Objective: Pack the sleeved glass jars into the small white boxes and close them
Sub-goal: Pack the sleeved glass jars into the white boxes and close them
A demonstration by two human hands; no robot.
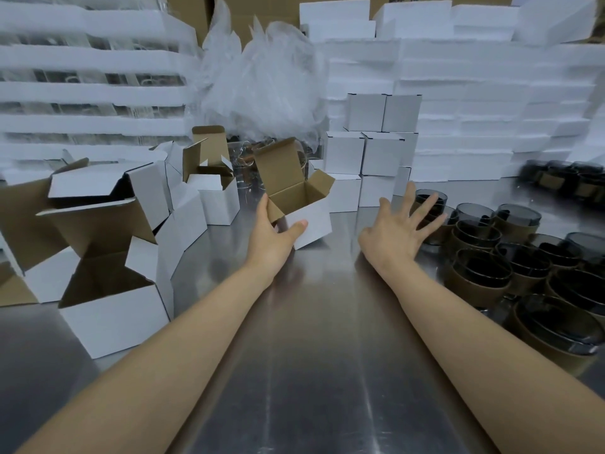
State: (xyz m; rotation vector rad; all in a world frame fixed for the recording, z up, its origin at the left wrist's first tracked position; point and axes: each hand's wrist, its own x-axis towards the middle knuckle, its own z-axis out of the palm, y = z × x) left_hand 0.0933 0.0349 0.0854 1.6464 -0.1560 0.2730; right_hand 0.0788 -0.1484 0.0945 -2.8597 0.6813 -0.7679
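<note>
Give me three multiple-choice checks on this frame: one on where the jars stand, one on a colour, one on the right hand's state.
1. Where do the sleeved glass jars stand?
A) on the metal table, at the person's right
B) inside the boxes at the left
C) on top of a box stack

2. What colour is the inside of the open box that the left hand holds?
A) white
B) brown
C) black

3. How is the right hand?
A) gripping a jar
B) open, fingers spread
C) pressing a flap shut

1 A: they cluster on the tabletop right of both arms.
2 B: its raised lid and flaps show brown cardboard.
3 B: the fingers splay straight and curl round nothing.
</note>
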